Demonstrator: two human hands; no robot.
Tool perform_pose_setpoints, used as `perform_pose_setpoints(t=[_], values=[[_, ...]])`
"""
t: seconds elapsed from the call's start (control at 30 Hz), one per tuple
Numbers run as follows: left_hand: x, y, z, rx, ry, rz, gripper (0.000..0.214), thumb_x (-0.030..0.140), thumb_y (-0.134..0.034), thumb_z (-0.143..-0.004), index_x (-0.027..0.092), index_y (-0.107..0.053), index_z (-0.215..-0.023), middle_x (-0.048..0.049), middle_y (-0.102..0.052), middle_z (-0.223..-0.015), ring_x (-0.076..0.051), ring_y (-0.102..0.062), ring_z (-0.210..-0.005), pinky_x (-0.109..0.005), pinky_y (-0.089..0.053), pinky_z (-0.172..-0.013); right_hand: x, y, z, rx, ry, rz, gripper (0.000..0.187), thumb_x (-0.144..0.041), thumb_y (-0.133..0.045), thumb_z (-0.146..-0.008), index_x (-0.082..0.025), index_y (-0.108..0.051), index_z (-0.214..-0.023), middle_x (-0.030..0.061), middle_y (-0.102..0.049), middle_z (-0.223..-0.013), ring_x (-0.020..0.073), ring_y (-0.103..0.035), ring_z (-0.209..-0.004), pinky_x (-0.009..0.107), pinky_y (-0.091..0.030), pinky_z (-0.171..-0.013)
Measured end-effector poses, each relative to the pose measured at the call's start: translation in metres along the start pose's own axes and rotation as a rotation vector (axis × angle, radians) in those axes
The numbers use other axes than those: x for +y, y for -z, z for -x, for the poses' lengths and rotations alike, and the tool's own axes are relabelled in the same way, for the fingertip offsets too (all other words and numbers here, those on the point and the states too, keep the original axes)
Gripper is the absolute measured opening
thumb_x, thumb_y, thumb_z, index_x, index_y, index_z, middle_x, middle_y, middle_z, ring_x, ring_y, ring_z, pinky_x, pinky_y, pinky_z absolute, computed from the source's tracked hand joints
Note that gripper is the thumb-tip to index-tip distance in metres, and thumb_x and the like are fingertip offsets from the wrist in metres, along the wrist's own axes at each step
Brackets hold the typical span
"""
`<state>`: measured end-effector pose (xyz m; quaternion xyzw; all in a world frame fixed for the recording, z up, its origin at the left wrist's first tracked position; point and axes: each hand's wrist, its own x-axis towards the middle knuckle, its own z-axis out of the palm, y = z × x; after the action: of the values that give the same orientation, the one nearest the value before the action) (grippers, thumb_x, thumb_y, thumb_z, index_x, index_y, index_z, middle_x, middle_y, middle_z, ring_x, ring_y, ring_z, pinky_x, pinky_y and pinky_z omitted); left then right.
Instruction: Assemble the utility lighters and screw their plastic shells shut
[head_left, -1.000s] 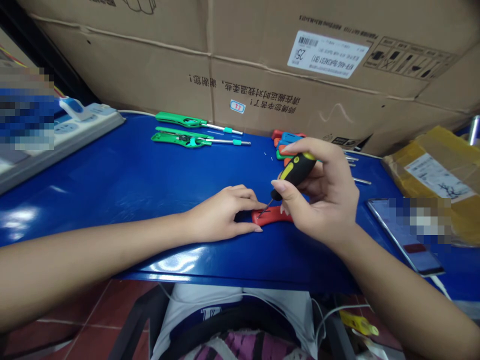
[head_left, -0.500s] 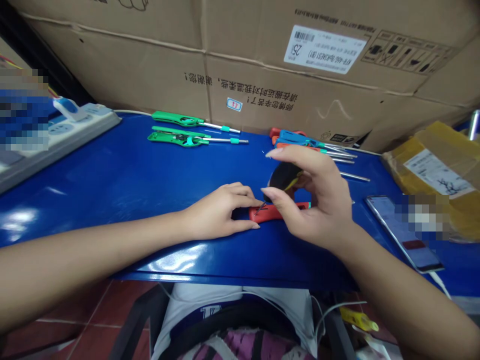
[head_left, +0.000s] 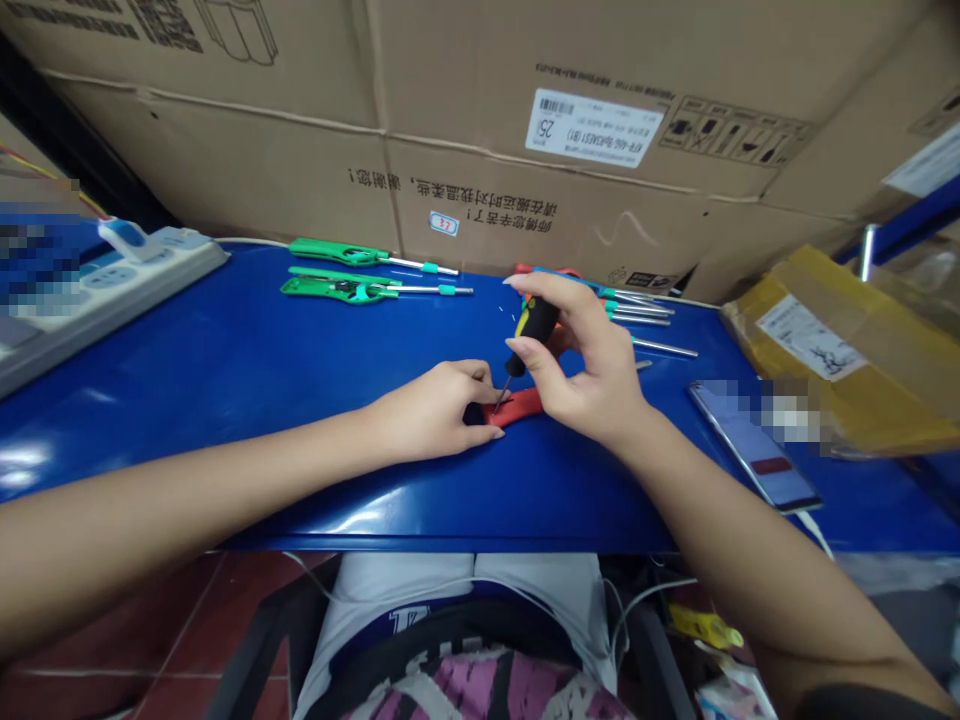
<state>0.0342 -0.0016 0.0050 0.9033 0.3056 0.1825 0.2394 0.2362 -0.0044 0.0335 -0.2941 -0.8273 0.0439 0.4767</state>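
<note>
On the blue table lies a red stick lighter (head_left: pixel 519 406), its near end between the thumb and fingers of my left hand (head_left: pixel 442 408). My right hand (head_left: pixel 589 365) is closed on a black and yellow screwdriver (head_left: pixel 535 325), tilted, with its tip down at the handle end of the red lighter. Part of the lighter is hidden behind my right hand. Two green stick lighters (head_left: pixel 337 252) with metal tubes lie farther back on the left. Behind my right hand are several more lighters in red, blue and orange, partly covered, their metal tubes (head_left: pixel 664 346) pointing right.
A large cardboard box (head_left: pixel 285 140) stands along the back edge of the table (head_left: pixel 337 520). At the left is a white power strip (head_left: pixel 150 270) with a plug in it. A phone (head_left: pixel 757 450) on a cable and a yellow-taped parcel (head_left: pixel 847 350) lie at the right.
The view has shifted a little. My right hand has turned, so the screwdriver's handle now shows more fully, its tip still at the red lighter. My left hand keeps its hold.
</note>
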Motion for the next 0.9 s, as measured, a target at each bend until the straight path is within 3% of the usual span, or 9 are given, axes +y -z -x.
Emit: perform_pose_setpoints(t=[0.13, 0.3, 0.43, 0.57, 0.73, 0.8, 0.9], values=[[0.001, -0.004, -0.002, 0.044, -0.027, -0.007, 0.014, 0.026, -0.073, -0.086, 0.017, -0.077, -0.096, -0.0048, -0.064, -0.092, -0.021, -0.065, -0.085, -0.035, -0.054, -0.083, 0.006, 0.005, 0.0, 0.03, -0.021, 0.067, 0.037, -0.041, -0.065, -0.095, -0.026, -0.061, -0.129, 0.0043, -0.072, -0.117, 0.0115, -0.06, -0.058, 0.029, -0.059, -0.061], [-0.006, -0.011, 0.004, 0.096, -0.08, 0.028, 0.026, 0.028, -0.069, -0.09, 0.015, -0.074, -0.112, -0.0054, -0.065, -0.097, -0.021, -0.065, -0.092, -0.035, -0.054, -0.089, 0.007, 0.009, -0.001, -0.121, -0.06, -0.136, 0.042, -0.037, -0.039, -0.106, -0.028, -0.047, -0.146, 0.0063, -0.068, -0.13, 0.0165, -0.071, -0.085, 0.031, -0.063, -0.072], [-0.008, -0.014, 0.007, 0.127, -0.098, 0.048, 0.024, 0.031, -0.069, -0.091, 0.015, -0.074, -0.109, -0.0064, -0.065, -0.1, -0.021, -0.064, -0.096, -0.035, -0.054, -0.092, 0.006, -0.001, 0.0, -0.033, -0.051, -0.249, 0.039, -0.034, -0.055, -0.1, -0.025, -0.051, -0.138, 0.0076, -0.063, -0.133, 0.0159, -0.069, -0.089, 0.026, -0.061, -0.062], [-0.008, -0.016, 0.008, 0.135, -0.086, 0.069, 0.031, 0.031, -0.071, -0.09, 0.015, -0.073, -0.117, -0.0069, -0.066, -0.101, -0.021, -0.064, -0.095, -0.036, -0.054, -0.092, 0.005, -0.004, 0.002, 0.113, 0.03, -0.067, 0.032, -0.036, -0.069, -0.091, -0.025, -0.06, -0.12, 0.0039, -0.069, -0.11, 0.0166, -0.068, -0.081, 0.032, -0.062, -0.066], [-0.007, -0.016, 0.008, 0.134, -0.067, 0.115, 0.033, 0.032, -0.073, -0.089, 0.015, -0.073, -0.118, -0.006, -0.066, -0.099, -0.019, -0.064, -0.094, -0.035, -0.055, -0.092, 0.002, 0.004, 0.003, -0.031, 0.057, -0.15, 0.041, -0.033, -0.039, -0.103, -0.025, -0.049, -0.142, 0.0075, -0.07, -0.116, 0.019, -0.072, -0.085, 0.034, -0.062, -0.066], [-0.007, -0.017, 0.008, 0.139, -0.065, 0.11, 0.033, 0.031, -0.073, -0.089, 0.016, -0.073, -0.117, -0.0064, -0.066, -0.1, -0.02, -0.065, -0.095, -0.036, -0.055, -0.092, -0.002, 0.004, 0.002, -0.038, 0.093, -0.156, 0.04, -0.027, -0.046, -0.101, -0.025, -0.052, -0.14, 0.0066, -0.072, -0.114, 0.0177, -0.072, -0.081, 0.032, -0.062, -0.064], [-0.008, -0.017, 0.008, 0.142, -0.066, 0.094, 0.03, 0.029, -0.073, -0.088, 0.019, -0.074, -0.116, -0.0065, -0.067, -0.102, -0.021, -0.065, -0.098, -0.038, -0.055, -0.093, -0.006, 0.004, 0.0, 0.079, 0.201, -0.045, 0.034, -0.02, -0.068, -0.09, -0.025, -0.062, -0.123, 0.0026, -0.075, -0.106, 0.0158, -0.07, -0.075, 0.031, -0.062, -0.065]])
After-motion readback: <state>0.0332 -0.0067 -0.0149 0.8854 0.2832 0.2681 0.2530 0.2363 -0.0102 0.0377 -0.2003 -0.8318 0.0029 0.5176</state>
